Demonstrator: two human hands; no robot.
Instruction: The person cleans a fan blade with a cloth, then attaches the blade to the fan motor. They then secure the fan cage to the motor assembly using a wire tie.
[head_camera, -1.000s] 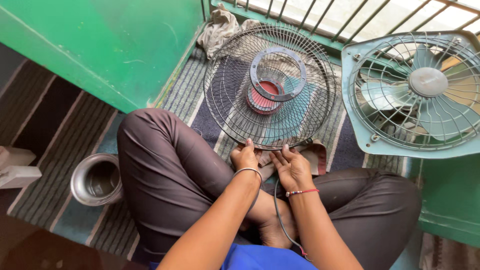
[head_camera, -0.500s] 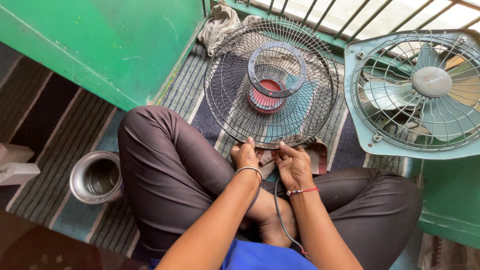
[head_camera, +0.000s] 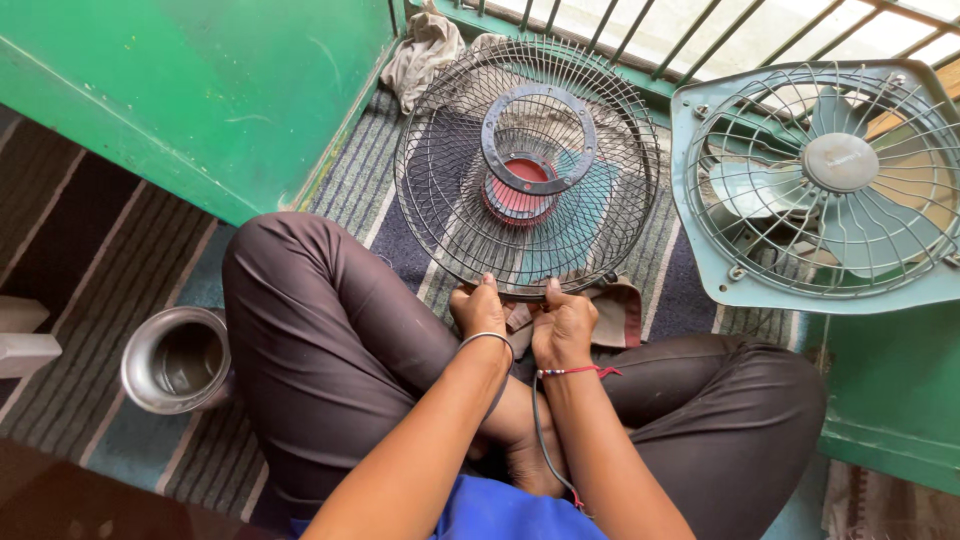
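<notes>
A green wall (head_camera: 200, 90) and a blue exhaust fan (head_camera: 830, 185) are flanking the wire grille (head_camera: 525, 165), which is lying on the striped mat (head_camera: 130, 290) before the crossed legs. The left hand (head_camera: 480, 308) and right hand (head_camera: 563, 325) are both pinching the grille's near rim, a cloth (head_camera: 615, 310) is lying beneath them, and a steel pot (head_camera: 178, 358) is sitting beside the left knee.

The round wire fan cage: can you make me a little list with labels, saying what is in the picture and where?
wire fan cage: round, tilted on the striped mat, dark ring and red disc at its centre
left hand: grips the cage's near rim
right hand: grips the same rim, beside the left
exhaust fan: pale blue-green, square frame, to the right
steel cup: by the person's left knee
rag: crumpled, behind the cage
</notes>
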